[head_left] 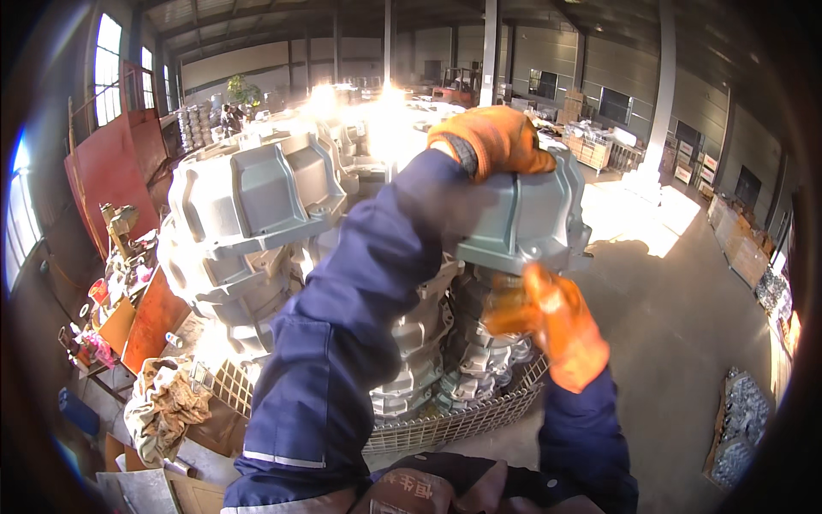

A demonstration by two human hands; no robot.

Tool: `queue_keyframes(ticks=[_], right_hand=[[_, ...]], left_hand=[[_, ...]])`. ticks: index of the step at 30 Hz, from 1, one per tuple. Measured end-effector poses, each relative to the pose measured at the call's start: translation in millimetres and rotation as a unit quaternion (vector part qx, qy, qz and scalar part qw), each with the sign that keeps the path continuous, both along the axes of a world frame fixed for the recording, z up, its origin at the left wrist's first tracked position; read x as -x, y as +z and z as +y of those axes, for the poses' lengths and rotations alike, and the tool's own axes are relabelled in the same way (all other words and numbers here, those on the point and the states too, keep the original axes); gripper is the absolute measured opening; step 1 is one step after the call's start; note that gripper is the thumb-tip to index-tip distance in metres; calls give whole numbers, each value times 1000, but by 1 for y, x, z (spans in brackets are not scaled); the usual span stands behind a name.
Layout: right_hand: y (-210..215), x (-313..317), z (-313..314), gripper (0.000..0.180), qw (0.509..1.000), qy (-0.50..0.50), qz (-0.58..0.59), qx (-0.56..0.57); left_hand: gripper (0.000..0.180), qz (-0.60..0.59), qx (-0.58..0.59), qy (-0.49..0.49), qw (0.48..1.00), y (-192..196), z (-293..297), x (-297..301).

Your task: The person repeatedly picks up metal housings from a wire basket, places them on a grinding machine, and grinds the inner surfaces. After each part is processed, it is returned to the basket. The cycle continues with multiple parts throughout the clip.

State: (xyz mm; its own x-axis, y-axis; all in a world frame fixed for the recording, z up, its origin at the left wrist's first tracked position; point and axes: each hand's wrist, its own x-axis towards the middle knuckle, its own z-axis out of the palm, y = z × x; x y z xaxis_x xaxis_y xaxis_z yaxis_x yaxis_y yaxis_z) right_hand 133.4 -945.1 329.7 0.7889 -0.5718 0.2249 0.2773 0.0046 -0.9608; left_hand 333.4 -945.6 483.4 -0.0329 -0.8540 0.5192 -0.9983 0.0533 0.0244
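A grey cast metal housing (527,214) sits at the top of the right-hand stack. My left hand (492,141), in an orange glove, reaches across and is closed over its upper far edge. Just below the housing's near lower edge is my right hand (561,325), also gloved in orange and blurred by motion. Its thumb points up and its fingers stretch left, apart, with nothing visible in them. Another grey housing (261,193) tops the stack to the left. More housings (484,360) are piled underneath, partly hidden by my left sleeve.
A wire mesh basket (462,428) holds the stacks. A crumpled cloth (163,407) and a cluttered bench lie left, near a red panel (116,176). Small metal parts (741,420) sit on the floor at right. Glare hides part of the stacks behind.
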Motion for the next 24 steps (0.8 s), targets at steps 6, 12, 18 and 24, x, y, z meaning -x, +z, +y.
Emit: queue_keyframes(ticks=[6, 12, 18, 24], right_hand=[[48, -9, -40, 24, 696, -475, -136, 520], [124, -71, -95, 32, 743, -184, 28, 643], [136, -95, -98, 35, 735, -150, 49, 659], [133, -88, -77, 48, 729, -228, 118, 635]], left_hand=[[33, -2, 272, 24, 962, -17, 8, -2], [41, 509, 385, -293, 712, -177, 100, 15], [84, 712, 134, -453, 520, -230, 43, 37], [29, 608, 333, -391, 606, -198, 37, 68]])
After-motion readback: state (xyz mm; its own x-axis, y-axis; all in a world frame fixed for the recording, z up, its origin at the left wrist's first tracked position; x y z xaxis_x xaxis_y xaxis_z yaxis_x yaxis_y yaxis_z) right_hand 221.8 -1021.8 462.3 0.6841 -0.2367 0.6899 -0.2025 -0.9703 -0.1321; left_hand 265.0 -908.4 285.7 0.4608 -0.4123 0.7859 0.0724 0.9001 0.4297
